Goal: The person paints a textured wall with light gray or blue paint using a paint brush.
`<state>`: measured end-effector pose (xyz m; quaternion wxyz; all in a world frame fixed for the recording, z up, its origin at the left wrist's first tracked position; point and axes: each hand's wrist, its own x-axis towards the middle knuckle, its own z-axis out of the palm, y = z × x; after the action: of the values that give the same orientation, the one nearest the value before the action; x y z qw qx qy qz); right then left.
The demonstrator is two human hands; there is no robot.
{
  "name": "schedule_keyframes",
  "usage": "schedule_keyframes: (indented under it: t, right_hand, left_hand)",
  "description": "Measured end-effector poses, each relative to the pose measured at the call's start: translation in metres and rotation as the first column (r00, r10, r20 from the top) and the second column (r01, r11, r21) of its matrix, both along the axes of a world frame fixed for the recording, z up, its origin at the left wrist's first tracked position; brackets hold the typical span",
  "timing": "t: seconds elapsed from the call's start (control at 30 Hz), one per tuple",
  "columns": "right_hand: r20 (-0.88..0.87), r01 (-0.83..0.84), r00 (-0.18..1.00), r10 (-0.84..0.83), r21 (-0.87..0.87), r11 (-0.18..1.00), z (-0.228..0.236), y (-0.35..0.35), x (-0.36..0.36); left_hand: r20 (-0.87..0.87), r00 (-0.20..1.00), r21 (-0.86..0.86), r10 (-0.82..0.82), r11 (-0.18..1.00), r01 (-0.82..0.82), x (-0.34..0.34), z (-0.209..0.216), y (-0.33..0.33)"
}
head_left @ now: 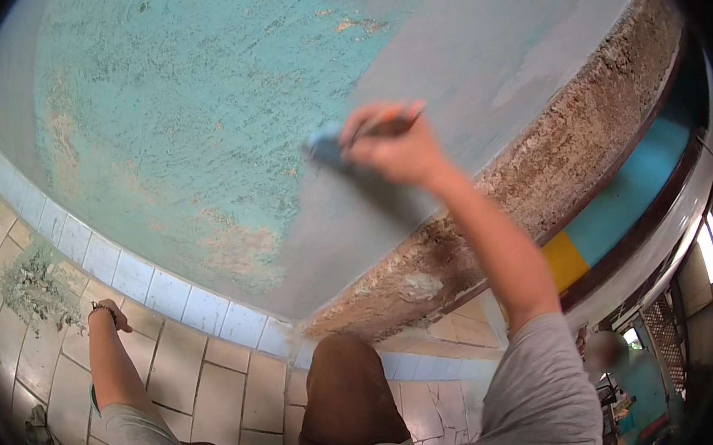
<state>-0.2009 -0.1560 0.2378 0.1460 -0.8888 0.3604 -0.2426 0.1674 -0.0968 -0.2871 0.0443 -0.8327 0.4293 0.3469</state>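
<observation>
My right hand (396, 147) is closed round the orange-brown handle of a plastering trowel (331, 147). Its flat blade is blurred and lies close to the wall, where rough turquoise paint (192, 93) meets smooth grey plaster (443, 54). A dark shadow falls on the plaster just below the blade. Low at the left, my left hand (111, 317) hangs over the floor tiles with its fingers curled in and a dark bracelet at the wrist. Nothing shows in that hand. Next to it, crumbly grey-green debris (38, 288) is spread across the tiles.
Pale blue skirting tiles (167, 291) edge the wall's foot above beige floor tiles (24, 353). A rough brown bare edge (569, 136) runs along the wall's right side. Crumpled dark cloth-like material (49, 444) lies lower left. Another person (642, 380) is at the far right.
</observation>
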Motion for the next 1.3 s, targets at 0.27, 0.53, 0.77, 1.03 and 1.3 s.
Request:
schedule_keyframes:
  t: [0.27,0.53,0.77,1.03,1.3]
  right_hand:
    - [-0.254,-0.254,0.963,-0.086,-0.967,0.011,0.114,0.0,0.028]
    - [-0.093,-0.303,0.952,0.291,-0.183,0.935,0.036,-0.007,0.03]
    - [-0.02,-0.02,1.0,-0.023,-1.0,0.019,0.146,0.011,0.05]
    - [-0.665,-0.649,0.732,0.147,-0.616,0.446,-0.065,0.006,0.035]
    - [-0.083,-0.151,0.977,0.196,-0.919,0.364,0.101,0.016,0.048]
  left_hand:
    - [-0.052,0.989,0.081,-0.14,0.986,0.144,-0.017,0.013,-0.03]
    - [-0.127,0.985,0.099,-0.12,0.986,0.133,-0.006,-0.024,-0.026]
    - [-0.149,0.988,0.227,-0.045,0.971,0.078,0.005,-0.037,-0.014]
    - [-0.156,0.943,0.226,-0.293,0.919,0.323,-0.006,-0.015,-0.036]
    - [-0.165,0.981,0.183,-0.107,0.974,0.137,0.015,-0.035,-0.025]
